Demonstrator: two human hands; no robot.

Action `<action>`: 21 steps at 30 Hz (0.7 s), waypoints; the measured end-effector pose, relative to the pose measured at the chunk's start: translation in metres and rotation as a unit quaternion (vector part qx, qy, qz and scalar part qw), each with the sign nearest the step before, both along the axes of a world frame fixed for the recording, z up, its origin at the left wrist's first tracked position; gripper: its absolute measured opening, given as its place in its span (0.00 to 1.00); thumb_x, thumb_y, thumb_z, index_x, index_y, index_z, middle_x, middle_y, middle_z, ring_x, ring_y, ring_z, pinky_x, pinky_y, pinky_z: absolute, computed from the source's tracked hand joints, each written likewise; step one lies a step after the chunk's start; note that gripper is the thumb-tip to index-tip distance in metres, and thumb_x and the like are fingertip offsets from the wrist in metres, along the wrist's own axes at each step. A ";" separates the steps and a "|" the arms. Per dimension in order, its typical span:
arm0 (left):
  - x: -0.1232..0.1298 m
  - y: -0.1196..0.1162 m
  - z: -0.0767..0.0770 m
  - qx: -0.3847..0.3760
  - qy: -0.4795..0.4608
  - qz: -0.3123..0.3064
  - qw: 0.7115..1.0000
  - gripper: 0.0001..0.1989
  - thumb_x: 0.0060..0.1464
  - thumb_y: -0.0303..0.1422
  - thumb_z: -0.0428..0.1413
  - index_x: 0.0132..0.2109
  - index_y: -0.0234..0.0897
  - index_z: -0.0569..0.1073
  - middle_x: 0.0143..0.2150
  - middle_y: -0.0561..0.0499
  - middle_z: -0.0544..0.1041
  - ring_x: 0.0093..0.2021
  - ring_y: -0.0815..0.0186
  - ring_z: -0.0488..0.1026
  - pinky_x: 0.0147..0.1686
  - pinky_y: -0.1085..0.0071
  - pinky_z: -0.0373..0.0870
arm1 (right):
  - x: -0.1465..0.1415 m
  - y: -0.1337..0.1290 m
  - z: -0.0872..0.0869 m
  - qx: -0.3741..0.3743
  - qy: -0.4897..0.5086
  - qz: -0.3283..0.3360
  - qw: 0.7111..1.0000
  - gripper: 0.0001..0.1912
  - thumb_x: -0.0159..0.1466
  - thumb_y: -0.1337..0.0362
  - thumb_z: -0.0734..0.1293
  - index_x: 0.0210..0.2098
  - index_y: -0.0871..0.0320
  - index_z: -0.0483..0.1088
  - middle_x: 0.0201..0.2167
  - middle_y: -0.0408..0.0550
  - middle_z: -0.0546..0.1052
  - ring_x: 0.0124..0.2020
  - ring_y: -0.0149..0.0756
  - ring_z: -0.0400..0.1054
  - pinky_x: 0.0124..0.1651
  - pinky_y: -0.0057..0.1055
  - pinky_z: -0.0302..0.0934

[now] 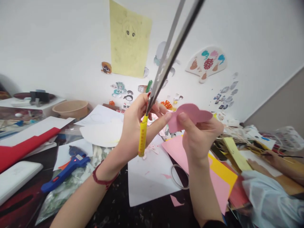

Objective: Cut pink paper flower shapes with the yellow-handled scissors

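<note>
A pink scalloped cut-out is held up in front of me, thin and flat. My right hand pinches it with the thumb on its near face. The thumb of my left hand meets the cut-out's left edge. Also in my left hand is a long metal tool with two prongs, pointing up towards me, blurred near the top. A yellow sleeve with red print covers its lower end. Below lies a white sheet with pink scraps on it. Some of my left fingertips are hidden.
A blue glue gun lies at left, near a white block and a red strip. Pink sheets, a yellow sheet and a roll of tape are at right. Another person's hand works at far right.
</note>
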State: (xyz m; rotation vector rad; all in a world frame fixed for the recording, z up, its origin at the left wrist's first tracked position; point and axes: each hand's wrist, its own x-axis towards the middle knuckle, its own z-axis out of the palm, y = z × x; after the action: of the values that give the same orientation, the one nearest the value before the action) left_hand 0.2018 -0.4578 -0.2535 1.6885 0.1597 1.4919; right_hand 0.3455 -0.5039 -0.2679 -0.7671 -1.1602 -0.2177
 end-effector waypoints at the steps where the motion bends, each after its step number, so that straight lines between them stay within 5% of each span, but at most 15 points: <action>1: -0.001 0.000 0.000 0.000 -0.001 0.002 1.000 0.16 0.54 0.30 0.64 0.32 0.41 0.62 0.30 0.54 0.73 0.35 0.65 0.73 0.37 0.64 0.68 | -0.001 0.000 0.000 -0.004 0.004 0.004 1.000 0.07 0.56 0.63 0.77 0.26 0.53 0.75 0.21 0.38 0.72 0.25 0.30 0.66 0.28 0.31 0.65; 11: -0.003 0.002 -0.002 0.016 0.004 0.051 0.999 0.18 0.54 0.33 0.66 0.31 0.41 0.61 0.30 0.54 0.74 0.30 0.67 0.69 0.36 0.66 0.68 | 0.007 0.002 0.003 -0.137 0.086 0.150 0.975 0.12 0.50 0.61 0.81 0.22 0.55 0.76 0.21 0.38 0.71 0.24 0.26 0.63 0.27 0.26 0.63; 21: 0.004 0.009 -0.009 0.042 -0.001 0.077 0.996 0.17 0.52 0.33 0.67 0.32 0.41 0.64 0.28 0.53 0.71 0.34 0.64 0.69 0.32 0.66 0.65 | 0.009 0.001 0.005 -0.199 0.079 0.171 0.962 0.14 0.48 0.58 0.82 0.21 0.56 0.75 0.20 0.39 0.70 0.24 0.28 0.63 0.26 0.27 0.63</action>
State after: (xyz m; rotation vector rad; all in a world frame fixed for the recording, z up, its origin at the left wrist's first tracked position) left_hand 0.2054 -0.4493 -0.2623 1.7748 0.2332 1.6342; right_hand 0.3543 -0.5025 -0.2633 -0.8998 -1.1778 0.3715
